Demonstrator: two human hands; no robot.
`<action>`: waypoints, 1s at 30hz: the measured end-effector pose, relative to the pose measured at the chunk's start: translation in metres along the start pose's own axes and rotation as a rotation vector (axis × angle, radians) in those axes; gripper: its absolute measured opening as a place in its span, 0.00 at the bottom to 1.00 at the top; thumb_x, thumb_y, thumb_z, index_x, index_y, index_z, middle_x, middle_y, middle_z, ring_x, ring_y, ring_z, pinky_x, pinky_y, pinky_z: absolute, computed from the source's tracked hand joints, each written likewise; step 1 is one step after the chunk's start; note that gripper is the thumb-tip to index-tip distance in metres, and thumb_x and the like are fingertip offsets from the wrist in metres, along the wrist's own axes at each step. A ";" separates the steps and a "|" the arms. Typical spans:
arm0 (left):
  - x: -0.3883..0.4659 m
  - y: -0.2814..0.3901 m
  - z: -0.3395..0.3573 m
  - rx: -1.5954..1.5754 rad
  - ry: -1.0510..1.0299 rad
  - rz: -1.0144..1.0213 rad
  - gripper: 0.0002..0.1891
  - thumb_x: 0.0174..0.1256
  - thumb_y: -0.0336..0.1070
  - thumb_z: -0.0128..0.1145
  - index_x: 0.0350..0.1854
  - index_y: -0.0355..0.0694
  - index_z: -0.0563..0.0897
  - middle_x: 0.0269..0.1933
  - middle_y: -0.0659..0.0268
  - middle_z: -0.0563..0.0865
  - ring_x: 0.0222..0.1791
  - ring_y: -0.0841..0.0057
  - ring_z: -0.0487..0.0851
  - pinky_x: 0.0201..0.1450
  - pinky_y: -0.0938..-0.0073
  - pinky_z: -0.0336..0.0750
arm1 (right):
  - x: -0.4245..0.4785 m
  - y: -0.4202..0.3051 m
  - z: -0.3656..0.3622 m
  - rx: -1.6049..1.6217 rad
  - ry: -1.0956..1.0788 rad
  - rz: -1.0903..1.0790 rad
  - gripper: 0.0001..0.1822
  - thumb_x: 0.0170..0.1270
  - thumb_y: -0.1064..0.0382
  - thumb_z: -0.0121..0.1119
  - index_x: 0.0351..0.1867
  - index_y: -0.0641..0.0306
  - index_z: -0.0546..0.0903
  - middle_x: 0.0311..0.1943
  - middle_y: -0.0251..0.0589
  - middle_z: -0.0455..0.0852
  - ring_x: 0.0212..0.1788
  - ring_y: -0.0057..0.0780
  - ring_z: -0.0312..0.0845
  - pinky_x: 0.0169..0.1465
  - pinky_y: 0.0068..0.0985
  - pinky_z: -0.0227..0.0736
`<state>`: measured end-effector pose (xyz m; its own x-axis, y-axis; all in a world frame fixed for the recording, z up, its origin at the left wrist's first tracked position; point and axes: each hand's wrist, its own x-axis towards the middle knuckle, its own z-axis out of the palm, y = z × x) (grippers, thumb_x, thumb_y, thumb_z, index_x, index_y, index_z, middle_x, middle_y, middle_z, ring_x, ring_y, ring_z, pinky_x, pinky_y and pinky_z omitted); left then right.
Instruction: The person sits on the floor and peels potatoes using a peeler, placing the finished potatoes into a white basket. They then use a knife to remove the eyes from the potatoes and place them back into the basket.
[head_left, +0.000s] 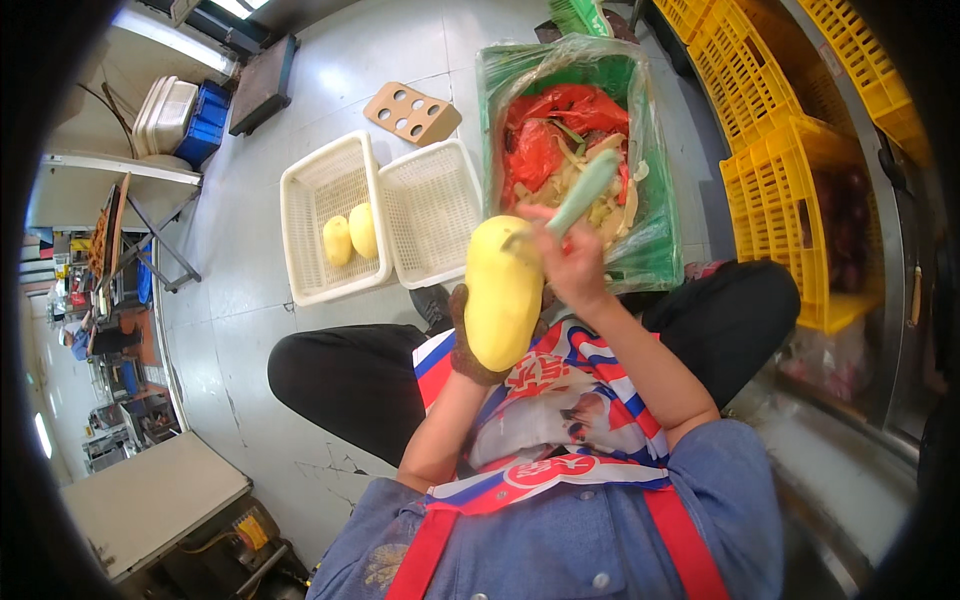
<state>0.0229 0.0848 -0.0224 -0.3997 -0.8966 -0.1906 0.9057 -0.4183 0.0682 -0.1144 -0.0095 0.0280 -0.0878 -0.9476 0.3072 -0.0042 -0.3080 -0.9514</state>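
My left hand (471, 349), in a dark brown glove, holds a large peeled yellow potato (501, 300) upright above my lap. My bare right hand (571, 262) grips a peeler by its pale green handle (589, 187), its head against the upper end of the potato. Beyond my hands stands a green crate (666, 217) lined with clear plastic, with red plastic bags (534, 150) and peelings (619, 217) in it. Two smaller peeled potatoes (349, 232) lie in the white plastic basket (292, 225) at the left. A second white basket (431, 202) stands beside it.
A brown block with round holes (412, 112) lies behind the baskets. Yellow crates (765, 217) are stacked at the right, and a green brush (581, 16) is behind the green crate. A low table (157, 495) stands at the lower left. Another person (79, 341) is far off at the left.
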 end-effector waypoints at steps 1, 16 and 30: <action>0.000 0.000 -0.002 0.012 -0.016 0.003 0.45 0.58 0.68 0.53 0.71 0.43 0.60 0.65 0.50 0.71 0.57 0.50 0.76 0.45 0.51 0.80 | -0.002 0.004 0.006 -0.080 0.010 -0.180 0.15 0.65 0.57 0.61 0.28 0.70 0.80 0.25 0.49 0.83 0.27 0.28 0.79 0.31 0.29 0.70; 0.003 0.002 0.017 -0.021 0.002 -0.079 0.47 0.52 0.60 0.64 0.71 0.42 0.60 0.65 0.46 0.65 0.54 0.48 0.73 0.44 0.49 0.79 | 0.022 -0.003 -0.019 0.137 -0.069 0.394 0.12 0.64 0.59 0.62 0.30 0.69 0.83 0.24 0.45 0.81 0.26 0.33 0.79 0.35 0.29 0.73; -0.006 -0.002 0.044 -0.023 -0.134 -0.140 0.46 0.54 0.65 0.60 0.71 0.44 0.61 0.64 0.49 0.71 0.54 0.45 0.77 0.48 0.44 0.78 | 0.019 0.088 -0.044 -0.746 -0.092 0.046 0.18 0.64 0.52 0.61 0.31 0.69 0.81 0.24 0.45 0.79 0.26 0.29 0.77 0.31 0.31 0.70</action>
<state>0.0176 0.0844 0.0213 -0.5359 -0.8419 -0.0642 0.8423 -0.5383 0.0276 -0.1601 -0.0507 -0.0508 -0.0204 -0.9715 0.2360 -0.6788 -0.1599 -0.7167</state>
